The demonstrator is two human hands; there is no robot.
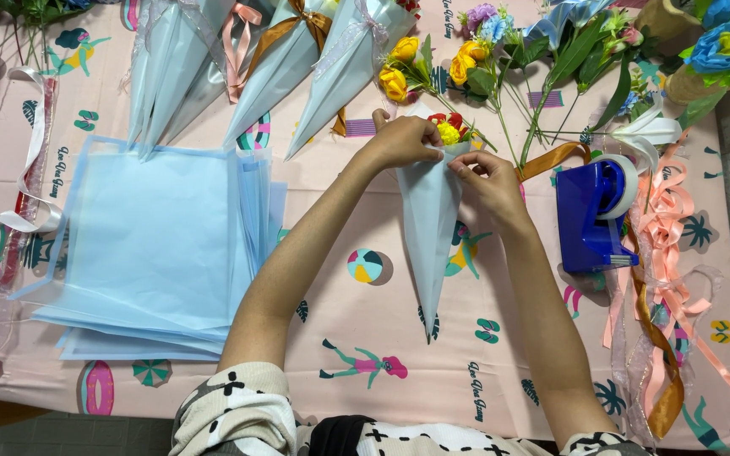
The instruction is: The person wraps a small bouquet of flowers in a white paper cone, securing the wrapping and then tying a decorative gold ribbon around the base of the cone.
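Near the far edge of the pink picture tablecloth (382, 338), the left hand (403, 139) and right hand (487, 177) both pinch the top of the pale blue paper cone (428, 219) holding small red and yellow flowers (448, 128) — if either pinch slips, I think the wrap could spring open and the flowers tumble out.

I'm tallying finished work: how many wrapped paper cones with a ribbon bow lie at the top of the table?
3 at least: one with a peach bow, one with a gold bow, one with a sheer pale bow. The frame crops their tops, so more may be hidden.
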